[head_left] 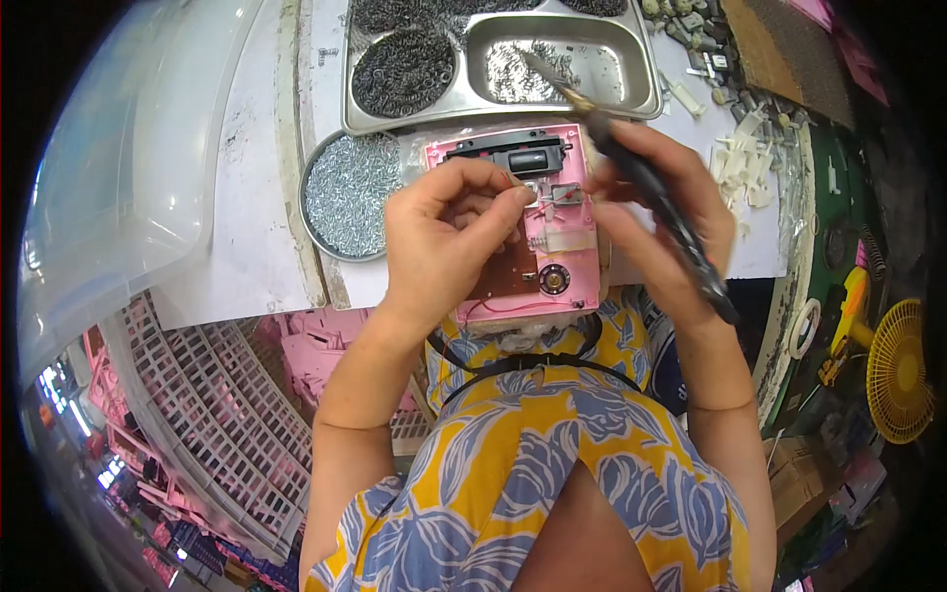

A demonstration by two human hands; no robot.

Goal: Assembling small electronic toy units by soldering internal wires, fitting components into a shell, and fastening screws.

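Note:
A pink plastic housing (592, 286) lies open side up at the table's near edge. Set in it are a black part with a dark roller (528, 160), a small metal-framed piece (565, 194), a round dark part with a brass centre (554, 279), a brown board and a thin red wire. Over its middle, my left hand (449, 222) is closed, thumb and forefinger pinched beside a small silvery part; what they hold is too small to tell. My right hand (671, 197) holds a long black-handled screwdriver-like tool (656, 192) across the palm, shaft pointing up-left, somewhat blurred. Its thumb and fingertips are near the housing's right edge.
A steel compartment tray (350, 109) with small dark springs stands at the back. Left of the housing is a round dish (308, 212) of silvery screws. White plastic parts (742, 163) lie right. A translucent bin (128, 148), plastic crate (212, 414) and yellow fan (900, 370) flank the table.

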